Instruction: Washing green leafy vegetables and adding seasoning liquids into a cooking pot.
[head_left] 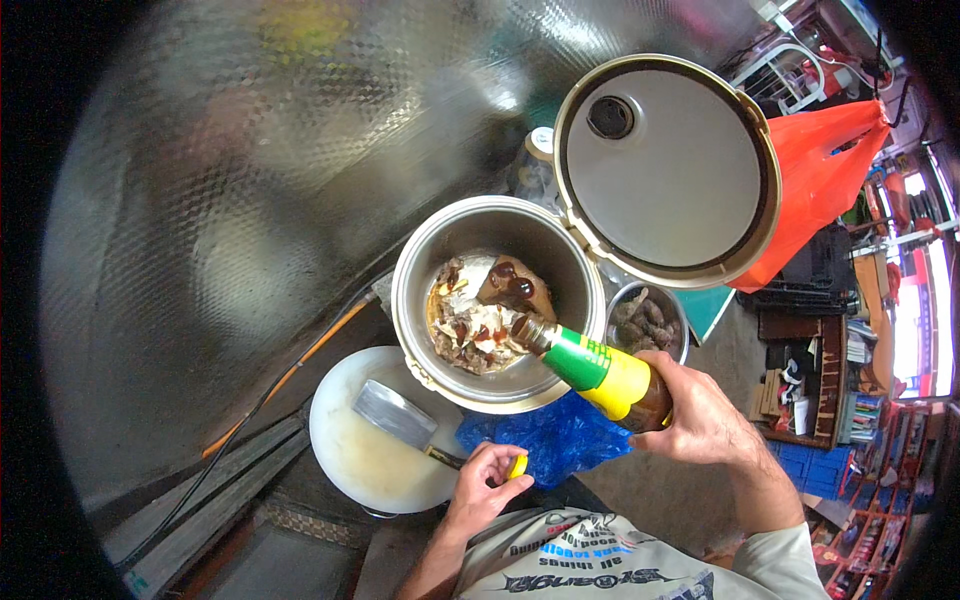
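My right hand (690, 410) grips a glass sauce bottle (600, 375) with a green and yellow label. The bottle is tilted, its mouth over the open rice cooker pot (590, 290). Inside the pot lies pale and brown food (475, 345), with dark sauce pooled on top. Between the fingers of my left hand (487, 480) is a small yellow bottle cap (517, 466). Near that hand, a cleaver (395, 413) rests on a round white cutting board (350, 460), its handle end partly hidden by my fingers. The cooker's lid (665, 165) stands raised on its hinge.
A metal bowl (683, 340) of brownish lumpy pieces sits right of the cooker. Blue plastic bag (550, 440) lies in front of it. A red bag (810, 180) hangs behind the lid. Silvery sheeting (230, 200) covers the left side, and a cable (250, 415) runs along it.
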